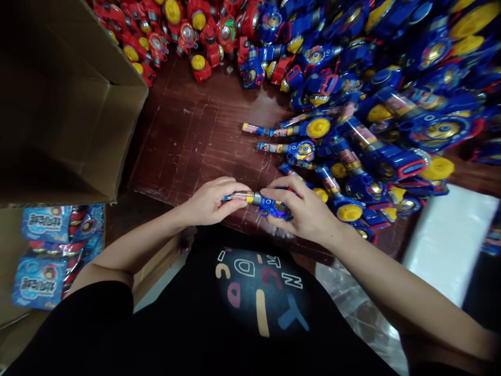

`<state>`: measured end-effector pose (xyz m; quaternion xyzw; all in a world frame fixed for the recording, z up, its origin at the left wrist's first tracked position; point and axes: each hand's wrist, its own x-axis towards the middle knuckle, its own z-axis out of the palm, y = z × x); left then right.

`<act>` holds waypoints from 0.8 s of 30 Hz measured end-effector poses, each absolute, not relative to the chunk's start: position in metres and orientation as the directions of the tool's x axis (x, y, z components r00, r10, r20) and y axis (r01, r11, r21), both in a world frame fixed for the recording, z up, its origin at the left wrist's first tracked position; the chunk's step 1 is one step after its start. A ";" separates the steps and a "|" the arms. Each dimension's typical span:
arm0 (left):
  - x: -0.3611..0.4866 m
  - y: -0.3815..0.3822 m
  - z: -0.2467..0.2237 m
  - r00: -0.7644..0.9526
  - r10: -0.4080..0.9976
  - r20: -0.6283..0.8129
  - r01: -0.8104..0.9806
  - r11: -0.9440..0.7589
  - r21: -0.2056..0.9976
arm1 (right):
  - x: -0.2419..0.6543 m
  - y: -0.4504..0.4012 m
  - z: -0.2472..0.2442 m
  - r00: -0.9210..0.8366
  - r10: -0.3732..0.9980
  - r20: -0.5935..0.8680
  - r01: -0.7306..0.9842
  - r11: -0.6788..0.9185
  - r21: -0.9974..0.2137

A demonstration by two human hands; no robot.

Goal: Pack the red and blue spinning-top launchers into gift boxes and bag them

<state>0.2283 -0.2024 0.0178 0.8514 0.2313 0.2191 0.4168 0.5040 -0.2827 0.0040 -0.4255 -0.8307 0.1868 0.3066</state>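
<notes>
Near the table's front edge, my left hand (216, 201) pinches a small tube (243, 197) with a printed wrap and a yellow end. The tube meets the grey neck of a blue toy (270, 207), lined up with it. My right hand (299, 208) is wrapped round the toy's body from above and the right, its fingers partly hiding it. Just beyond my hands, another blue toy (304, 151) lies with a tube pointing left, beside one with a yellow disc (318, 127).
Blue toys (434, 130) are heaped at the right, red toys (211, 31) at the back. An open cardboard box (129, 104) stands at the left, with blue packages (41, 282) below it. White plastic sheets (450, 240) lie at the right on the brown table (188, 130).
</notes>
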 end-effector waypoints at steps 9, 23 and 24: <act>0.242 -0.189 0.045 0.861 0.422 0.283 0.077 -0.659 0.748 | 0.503 -0.297 0.000 -0.386 0.875 -0.292 -0.017 -0.323 -0.946; 0.240 -0.184 0.045 0.845 0.414 0.339 0.157 -0.797 0.583 | 0.508 -0.297 0.043 -0.263 0.925 -0.273 0.125 -0.248 -0.961; 0.241 -0.184 0.048 0.813 0.437 0.385 0.163 -0.805 0.570 | 0.510 -0.298 0.046 -0.256 0.930 -0.263 0.095 -0.247 -0.964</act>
